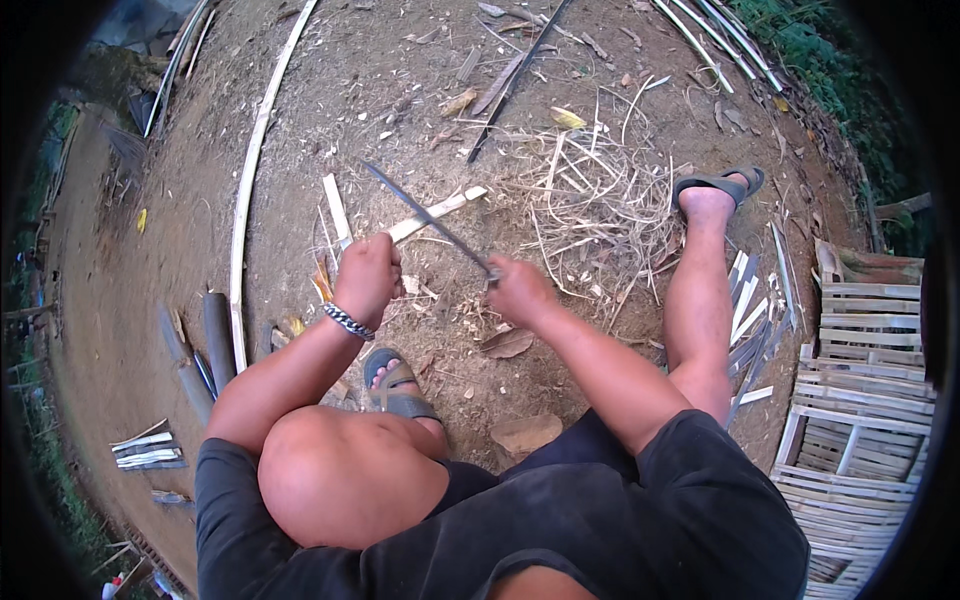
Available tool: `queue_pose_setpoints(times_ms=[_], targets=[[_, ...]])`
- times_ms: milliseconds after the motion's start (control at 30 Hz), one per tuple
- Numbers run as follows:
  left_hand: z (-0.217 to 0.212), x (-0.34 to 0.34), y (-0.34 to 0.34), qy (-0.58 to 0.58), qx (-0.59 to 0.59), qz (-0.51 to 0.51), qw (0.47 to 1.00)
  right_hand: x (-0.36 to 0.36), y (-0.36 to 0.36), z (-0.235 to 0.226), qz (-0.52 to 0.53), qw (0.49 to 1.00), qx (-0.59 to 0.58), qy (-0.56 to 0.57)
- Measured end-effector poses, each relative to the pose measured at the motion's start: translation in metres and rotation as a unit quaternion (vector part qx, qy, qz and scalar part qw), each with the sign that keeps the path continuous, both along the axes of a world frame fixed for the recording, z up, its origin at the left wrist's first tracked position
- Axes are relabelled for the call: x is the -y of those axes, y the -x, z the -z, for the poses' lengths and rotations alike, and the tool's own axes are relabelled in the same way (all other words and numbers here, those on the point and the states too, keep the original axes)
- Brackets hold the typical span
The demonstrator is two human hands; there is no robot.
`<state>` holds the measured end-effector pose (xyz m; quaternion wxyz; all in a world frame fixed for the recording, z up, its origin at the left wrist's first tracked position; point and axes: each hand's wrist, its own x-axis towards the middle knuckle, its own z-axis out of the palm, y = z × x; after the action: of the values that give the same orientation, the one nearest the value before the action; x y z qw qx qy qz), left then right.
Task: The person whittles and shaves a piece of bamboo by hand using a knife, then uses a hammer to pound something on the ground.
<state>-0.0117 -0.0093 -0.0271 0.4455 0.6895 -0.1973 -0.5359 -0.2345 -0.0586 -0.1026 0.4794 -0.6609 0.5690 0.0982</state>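
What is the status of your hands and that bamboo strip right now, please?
Left hand grips bamboo strip. Right hand holds knife, blade across strip. Shavings beyond.

1. The ground (400, 60) is brown earth, flecked with pale chips.
2. The bamboo strip (425, 218) in the left hand (367, 277) is pale cream.
3. The knife blade (425, 218) in the right hand (520, 292) is dull grey.
4. The bracelet (347, 321) on the left wrist is silver, with a chain-link pattern.
5. The shorts (600, 520) are black and plain.
6. The sandals (722, 184) are grey-green.
7. The shavings (600, 200) are straw yellow.
8. The long pole (250, 170) is whitish cream.
9. The woven panel (865, 380) is pale tan, in a crossed lattice pattern.
10. The split strips (750, 320) beside the right leg are grey on one face, white on the other.
11. The dry leaves (525, 433) are brown.
12. The plants (820, 50) are dark green.
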Motion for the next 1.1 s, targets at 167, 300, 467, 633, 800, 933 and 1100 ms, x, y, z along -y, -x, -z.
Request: queue_pose_setpoints(times_ms=[167, 300, 467, 633, 800, 933, 1100], targets=[[0.004, 0.003, 0.003, -0.023, 0.045, -0.004, 0.999, 0.015, 0.04, 0.047, 0.0, 0.992, -0.06, 0.114], [0.001, -0.001, -0.002, 0.002, 0.021, -0.015, 1.0, -0.01, 0.014, -0.003, -0.038, 0.997, -0.001, 0.068], [0.002, 0.014, 0.011, -0.006, 0.016, -0.004, 1.0, 0.015, 0.088, 0.076, 0.005, 0.99, -0.109, 0.084], [0.0, 0.005, -0.004, 0.0, 0.009, -0.025, 1.0, -0.012, 0.026, -0.002, 0.012, 0.999, -0.034, 0.01], [0.0, 0.015, -0.004, -0.017, 0.004, -0.031, 0.999, 0.023, 0.075, 0.086, 0.0, 0.993, -0.089, 0.078], [0.008, 0.009, -0.011, -0.012, -0.006, -0.028, 1.0, 0.016, 0.076, 0.094, 0.044, 0.995, -0.012, 0.084], [0.008, 0.0, -0.011, -0.002, 0.067, 0.028, 0.997, -0.021, 0.017, -0.016, -0.005, 0.998, 0.053, 0.023]])
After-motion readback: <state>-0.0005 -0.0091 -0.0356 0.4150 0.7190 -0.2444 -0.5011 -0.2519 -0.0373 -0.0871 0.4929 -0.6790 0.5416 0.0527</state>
